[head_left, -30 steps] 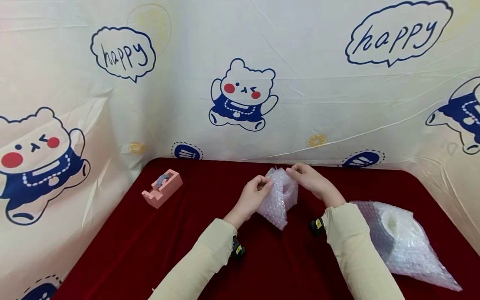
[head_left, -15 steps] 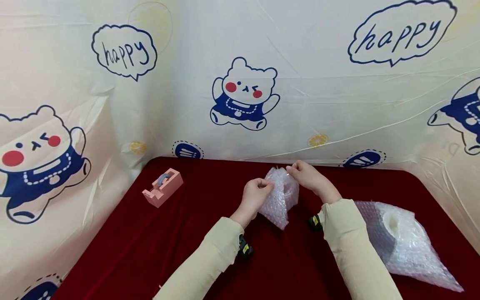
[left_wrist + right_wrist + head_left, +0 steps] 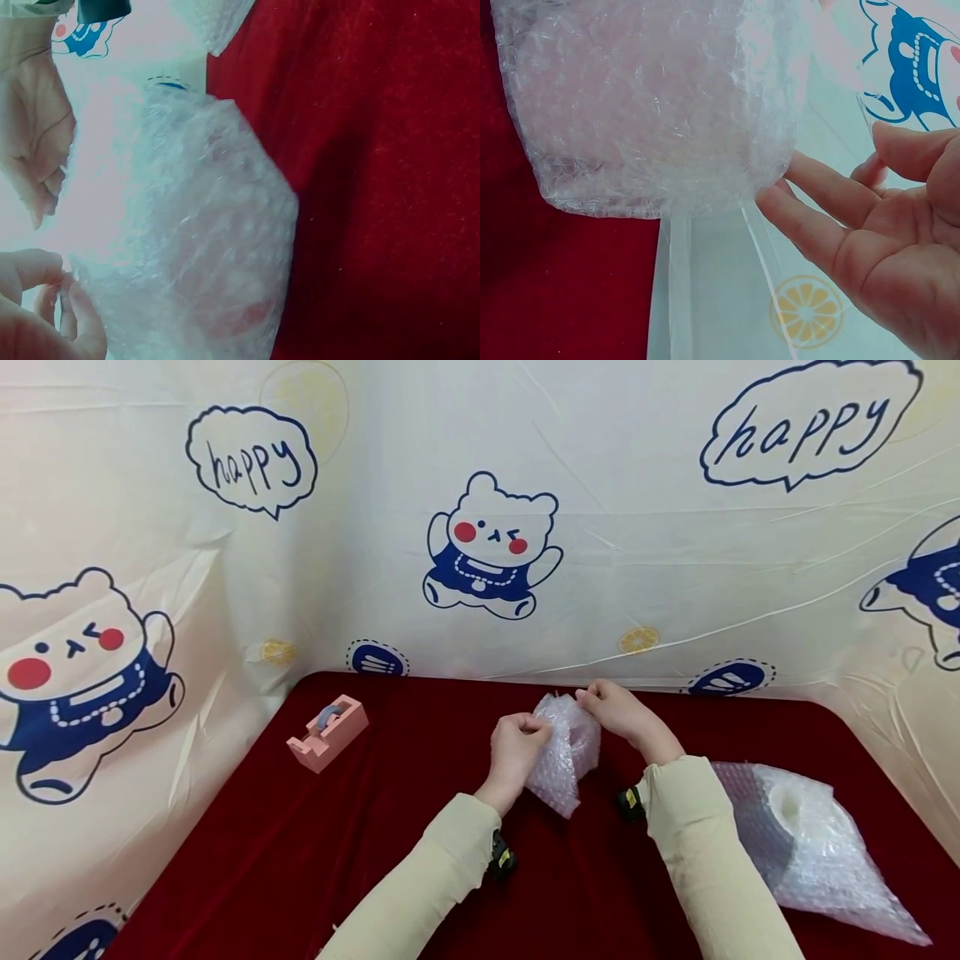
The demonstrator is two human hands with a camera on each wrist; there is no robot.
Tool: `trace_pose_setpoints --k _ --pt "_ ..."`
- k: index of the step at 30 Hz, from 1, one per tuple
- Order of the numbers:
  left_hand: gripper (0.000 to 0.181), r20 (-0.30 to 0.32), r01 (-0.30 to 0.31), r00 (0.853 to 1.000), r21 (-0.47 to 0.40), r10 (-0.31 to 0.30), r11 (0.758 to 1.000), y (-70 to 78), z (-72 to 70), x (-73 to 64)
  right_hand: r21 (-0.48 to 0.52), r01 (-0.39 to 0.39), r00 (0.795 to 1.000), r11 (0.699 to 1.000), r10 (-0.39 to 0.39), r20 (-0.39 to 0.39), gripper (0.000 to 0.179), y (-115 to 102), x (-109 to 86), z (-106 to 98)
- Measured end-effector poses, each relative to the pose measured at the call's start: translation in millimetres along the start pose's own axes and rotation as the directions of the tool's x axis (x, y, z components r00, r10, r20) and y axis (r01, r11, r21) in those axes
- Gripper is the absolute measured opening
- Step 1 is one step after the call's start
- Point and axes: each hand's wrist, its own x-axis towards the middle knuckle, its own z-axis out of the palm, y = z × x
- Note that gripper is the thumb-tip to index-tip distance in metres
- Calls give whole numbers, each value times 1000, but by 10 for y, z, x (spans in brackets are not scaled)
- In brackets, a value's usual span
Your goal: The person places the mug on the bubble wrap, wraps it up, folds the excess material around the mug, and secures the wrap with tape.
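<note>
A wrapped bundle of clear bubble wrap (image 3: 556, 760) stands on the red cloth, with a round hollow in its side. In the left wrist view, something faintly pinkish shows through the wrap (image 3: 202, 225). My left hand (image 3: 516, 747) pinches the wrap's upper left edge between thumb and fingers. At the upper right, my right hand (image 3: 618, 710) pinches a thin clear edge between thumb and index finger, while other fingertips (image 3: 776, 191) touch the wrap's side. Glare hides whether that edge is wrap or tape.
A pink tape dispenser (image 3: 330, 735) with a blue-grey roll stands at the left. On the right lies a second bubble-wrapped package (image 3: 817, 852) with a white ring-shaped thing inside. A printed white curtain (image 3: 600, 577) hangs behind the red-covered table (image 3: 420, 777).
The left hand and forearm have shifted slightly right, closer to the bundle's edge. The right hand stays nearly in place. The whole head view has shifted a little.
</note>
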Motion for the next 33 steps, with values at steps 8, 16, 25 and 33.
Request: trace_pose_setpoints --k 8,16,25,33 --pt "11 -48 -36 998 -10 36 999 -34 53 -42 9 -19 1000 1000 19 4 28 3 6 -6" --pt "24 -124 61 988 -199 -87 978 -114 121 -51 -2 -27 1000 1000 27 -5 28 11 16 12" --pt "24 -65 98 990 -316 -125 944 -160 100 -21 -27 -17 999 999 16 -39 28 20 16 26" --pt "41 164 176 978 -291 -132 940 -83 -34 77 -66 -27 998 997 23 -51 28 35 40 37"
